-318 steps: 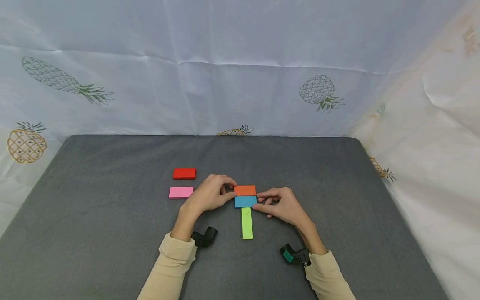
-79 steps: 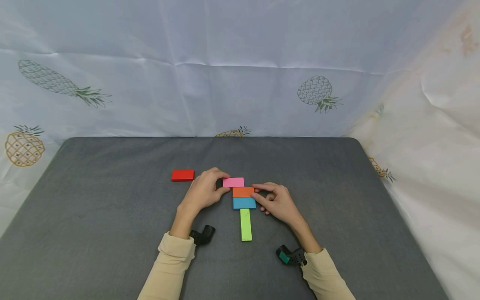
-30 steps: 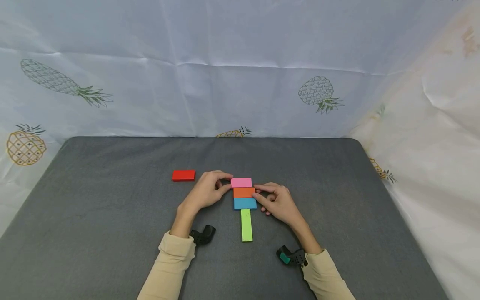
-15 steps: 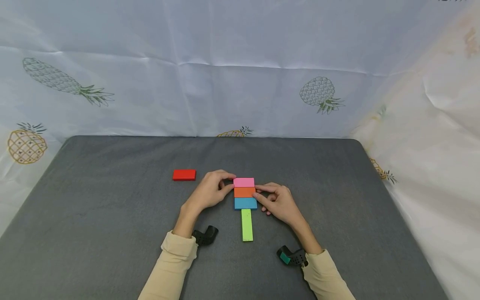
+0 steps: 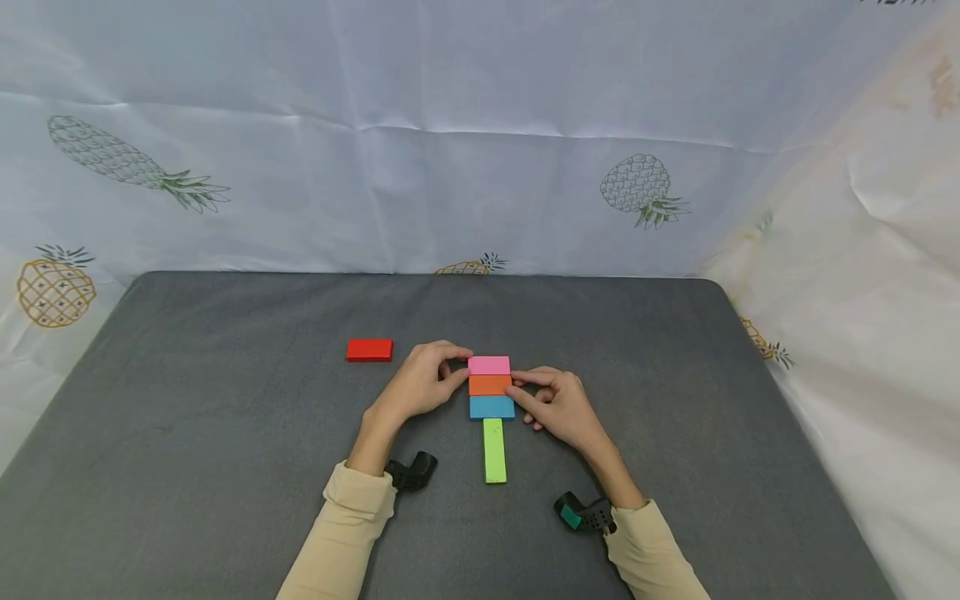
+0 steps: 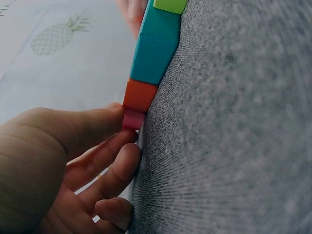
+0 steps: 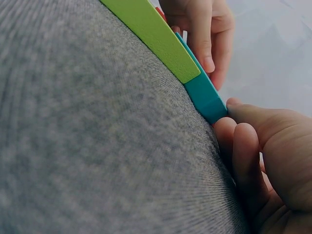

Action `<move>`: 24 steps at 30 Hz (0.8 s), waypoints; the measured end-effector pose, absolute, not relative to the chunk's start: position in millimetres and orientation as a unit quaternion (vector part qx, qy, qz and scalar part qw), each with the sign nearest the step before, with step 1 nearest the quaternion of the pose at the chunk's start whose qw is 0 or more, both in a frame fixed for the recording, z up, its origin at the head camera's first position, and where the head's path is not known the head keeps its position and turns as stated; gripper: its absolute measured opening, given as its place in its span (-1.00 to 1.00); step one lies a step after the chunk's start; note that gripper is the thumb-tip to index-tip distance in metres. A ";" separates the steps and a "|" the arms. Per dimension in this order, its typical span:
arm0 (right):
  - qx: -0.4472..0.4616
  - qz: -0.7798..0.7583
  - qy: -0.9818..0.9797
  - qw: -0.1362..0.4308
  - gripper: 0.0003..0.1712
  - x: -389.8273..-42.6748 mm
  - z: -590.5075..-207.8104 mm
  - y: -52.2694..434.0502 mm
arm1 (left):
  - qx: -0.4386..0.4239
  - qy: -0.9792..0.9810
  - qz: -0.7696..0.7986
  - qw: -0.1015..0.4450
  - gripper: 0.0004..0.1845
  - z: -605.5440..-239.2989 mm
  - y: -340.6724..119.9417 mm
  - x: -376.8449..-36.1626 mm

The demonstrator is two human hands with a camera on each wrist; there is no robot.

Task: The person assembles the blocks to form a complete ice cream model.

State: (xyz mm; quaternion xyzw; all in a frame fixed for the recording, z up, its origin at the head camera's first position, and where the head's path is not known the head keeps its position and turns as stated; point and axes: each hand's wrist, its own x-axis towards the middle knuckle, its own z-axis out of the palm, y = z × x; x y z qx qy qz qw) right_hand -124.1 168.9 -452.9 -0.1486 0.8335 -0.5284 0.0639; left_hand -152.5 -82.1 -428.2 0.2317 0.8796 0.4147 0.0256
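Four-sided wooden blocks lie flat in a column at the middle of the table. The pink block (image 5: 489,365) is farthest, touching the orange block (image 5: 490,385). Against that lies the blue block (image 5: 492,407), and the green block (image 5: 494,451) runs lengthwise from its near side. My left hand (image 5: 422,379) pinches the pink block's left end between thumb and fingers; the left wrist view shows the thumb (image 6: 105,119) against it. At the right end of the orange block, my right hand (image 5: 558,406) holds with thumb and index finger. Its fingertips partly hide in the right wrist view.
A red block (image 5: 369,350) lies alone to the left, beyond the left hand. Grey cloth covers the table (image 5: 225,433). A white curtain (image 5: 450,75) with printed pineapples hangs behind the far edge.
The left hand has brought the pink block from the left side to the column, sliding it rightwards into line above the orange block. Lately the right hand has stayed at the orange block.
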 end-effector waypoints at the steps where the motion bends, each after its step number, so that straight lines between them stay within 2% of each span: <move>1: -0.148 -0.530 0.832 0.064 -0.61 -124.1 -452.9 168.9 | 0.231 0.879 0.416 0.026 -0.70 -428.3 -82.0 -152.5; 24: -0.138 -0.552 0.819 0.067 -0.62 -124.6 -451.9 170.1 | 0.197 0.880 0.430 0.037 -0.71 -428.5 -77.5 -151.8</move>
